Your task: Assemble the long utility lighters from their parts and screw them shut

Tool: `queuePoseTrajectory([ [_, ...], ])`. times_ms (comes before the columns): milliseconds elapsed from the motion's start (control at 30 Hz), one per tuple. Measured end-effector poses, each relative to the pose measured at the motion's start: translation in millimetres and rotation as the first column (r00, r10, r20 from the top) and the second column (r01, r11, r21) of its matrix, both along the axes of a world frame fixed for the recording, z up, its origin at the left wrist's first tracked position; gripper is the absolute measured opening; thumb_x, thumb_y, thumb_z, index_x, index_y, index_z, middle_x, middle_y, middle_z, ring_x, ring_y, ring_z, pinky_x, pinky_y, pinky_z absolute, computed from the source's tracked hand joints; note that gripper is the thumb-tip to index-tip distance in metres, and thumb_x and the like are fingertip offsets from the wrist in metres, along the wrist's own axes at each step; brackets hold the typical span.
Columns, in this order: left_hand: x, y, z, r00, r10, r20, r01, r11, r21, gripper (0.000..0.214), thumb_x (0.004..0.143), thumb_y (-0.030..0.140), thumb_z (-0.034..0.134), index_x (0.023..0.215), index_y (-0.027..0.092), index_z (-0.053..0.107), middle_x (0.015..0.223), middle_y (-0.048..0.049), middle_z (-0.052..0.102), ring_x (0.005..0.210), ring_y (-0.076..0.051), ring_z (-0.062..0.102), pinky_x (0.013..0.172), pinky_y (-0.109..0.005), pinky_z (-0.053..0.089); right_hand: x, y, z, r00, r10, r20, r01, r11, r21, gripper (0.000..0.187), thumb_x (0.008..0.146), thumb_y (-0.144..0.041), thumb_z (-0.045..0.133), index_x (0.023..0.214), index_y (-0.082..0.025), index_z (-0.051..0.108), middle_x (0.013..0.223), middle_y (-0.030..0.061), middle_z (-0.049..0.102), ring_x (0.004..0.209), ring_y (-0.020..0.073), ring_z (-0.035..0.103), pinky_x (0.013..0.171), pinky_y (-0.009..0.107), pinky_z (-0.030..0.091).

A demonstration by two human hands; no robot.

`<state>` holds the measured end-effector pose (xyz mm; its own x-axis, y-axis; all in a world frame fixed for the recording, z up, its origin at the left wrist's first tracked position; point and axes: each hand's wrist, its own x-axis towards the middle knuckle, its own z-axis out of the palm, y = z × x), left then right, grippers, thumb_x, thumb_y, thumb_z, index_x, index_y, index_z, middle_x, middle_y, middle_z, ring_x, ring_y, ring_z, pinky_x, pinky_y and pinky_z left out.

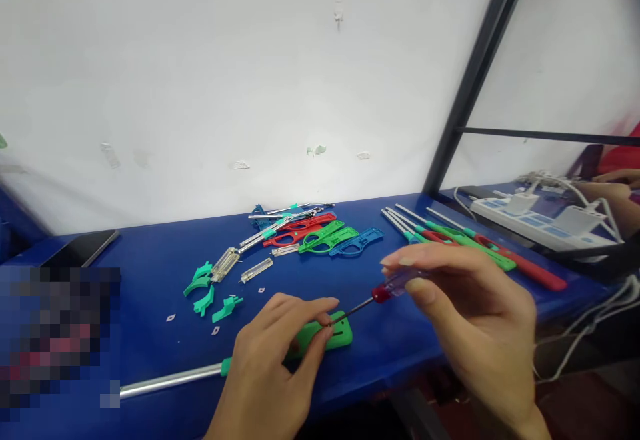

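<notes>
Near the front edge of the blue table, my left hand (pixel 275 353) is closed round the handle of a green lighter (pixel 343 335), one of the long-necked kind. Its silver tube (pixel 170 381) points left. My right hand (pixel 470 327) grips the clear and red handle of a screwdriver (pixel 383 292) between thumb and fingers. The screwdriver's shaft slants down to the left, its tip at the lighter's handle beside my left thumb and forefinger. What exactly the tip touches is hidden by my fingertips.
Lighter shells in red, green (pixel 330 237) and blue (pixel 357 242), clear fuel tanks (pixel 257 270), metal tubes and teal triggers (pixel 203 279) lie behind my hands. Several whole lighters (pixel 520 263) rest at the right, near a white power strip (pixel 540 223). A phone (pixel 83 247) lies at the left.
</notes>
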<state>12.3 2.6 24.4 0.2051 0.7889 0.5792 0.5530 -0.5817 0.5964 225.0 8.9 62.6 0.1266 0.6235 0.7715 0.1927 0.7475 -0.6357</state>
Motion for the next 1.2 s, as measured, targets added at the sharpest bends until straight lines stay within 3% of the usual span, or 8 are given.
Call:
queuePoseTrajectory([
  [167,18.2,11.9,0.8,0.995,-0.051,-0.091,0.058,0.996,0.073,0.03,0.095,0.009,0.065,0.116,0.027,0.075,0.091,0.0011,0.079,0.083,-0.019,0.073,0.072,-0.028,0.059,-5.5,4.6,7.3,0.992,0.085,0.095,-0.084,0.996,-0.013,0.017,0.098,-0.019,0.078,0.108,-0.032,0.081,0.101,0.0009,0.082,0.092,0.0205,0.076,0.076,0.03,0.065],
  [367,23.0,18.1,-6.3,0.977,-0.029,-0.21,0.034,0.999,0.019,0.032,0.092,0.004,0.065,0.113,0.026,0.074,0.091,0.0011,0.079,0.085,-0.021,0.074,0.071,-0.032,0.058,-10.0,16.7,0.3,0.979,0.163,0.12,-0.152,0.983,-0.099,0.016,0.099,-0.019,0.075,0.108,-0.03,0.082,0.101,0.0,0.083,0.093,0.0202,0.077,0.081,0.032,0.065],
  [600,20.0,16.1,-9.9,0.966,-0.078,-0.245,0.063,0.996,-0.068,0.026,0.099,0.012,0.059,0.117,0.026,0.073,0.103,-0.0005,0.081,0.091,-0.024,0.077,0.079,-0.039,0.061,-15.1,19.9,-4.6,0.973,0.209,0.098,-0.2,0.975,-0.1,0.019,0.098,-0.017,0.075,0.109,-0.03,0.083,0.102,-0.002,0.083,0.091,0.017,0.076,0.082,0.029,0.062],
  [767,10.9,6.1,-16.5,0.926,-0.024,-0.376,0.039,0.999,0.032,0.028,0.1,0.018,0.06,0.125,0.024,0.071,0.118,-0.0071,0.079,0.103,-0.03,0.077,0.088,-0.052,0.064,-13.7,18.7,-5.3,0.973,0.207,0.104,-0.199,0.976,-0.086,0.023,0.104,-0.018,0.067,0.115,-0.031,0.082,0.113,0.0,0.083,0.102,0.0197,0.077,0.092,0.034,0.063],
  [900,5.6,3.8,-23.7,0.895,-0.004,-0.447,0.06,0.992,0.111,0.028,0.102,0.018,0.058,0.127,0.02,0.07,0.118,-0.01,0.078,0.103,-0.031,0.076,0.085,-0.05,0.065,-15.4,21.4,-7.7,0.97,0.237,0.059,-0.229,0.966,-0.123,0.023,0.105,-0.019,0.066,0.114,-0.031,0.083,0.111,0.0012,0.083,0.103,0.0217,0.077,0.091,0.036,0.064],
  [1000,4.7,4.4,-26.9,0.88,0.004,-0.476,0.063,0.99,0.124,0.029,0.103,0.017,0.057,0.129,0.02,0.069,0.118,-0.01,0.078,0.103,-0.031,0.075,0.084,-0.049,0.065,-19.3,25.2,-11.0,0.977,0.212,0.03,-0.209,0.975,-0.079,0.016,0.099,-0.022,0.076,0.109,-0.032,0.084,0.102,0.0025,0.08,0.093,0.0213,0.074,0.085,0.036,0.065],
  [1067,4.8,4.4,-27.5,0.872,0.008,-0.489,0.064,0.989,0.131,0.03,0.103,0.017,0.057,0.131,0.02,0.069,0.119,-0.0098,0.078,0.102,-0.031,0.075,0.083,-0.049,0.065,-21.4,27.3,-12.5,0.981,0.182,0.065,-0.179,0.983,-0.049,0.016,0.1,-0.025,0.074,0.112,-0.032,0.084,0.107,0.0042,0.078,0.101,0.0225,0.073,0.09,0.038,0.063],
  [1200,5.0,2.7,-25.1,0.852,0.002,-0.523,0.081,0.988,0.135,0.033,0.103,0.016,0.056,0.134,0.019,0.068,0.119,-0.0101,0.077,0.103,-0.031,0.074,0.084,-0.047,0.063,-24.4,30.0,-13.8,0.937,0.334,0.102,-0.323,0.94,-0.11,0.027,0.108,-0.022,0.06,0.123,-0.033,0.08,0.115,0.0048,0.078,0.106,0.0221,0.073,0.09,0.037,0.063],
])
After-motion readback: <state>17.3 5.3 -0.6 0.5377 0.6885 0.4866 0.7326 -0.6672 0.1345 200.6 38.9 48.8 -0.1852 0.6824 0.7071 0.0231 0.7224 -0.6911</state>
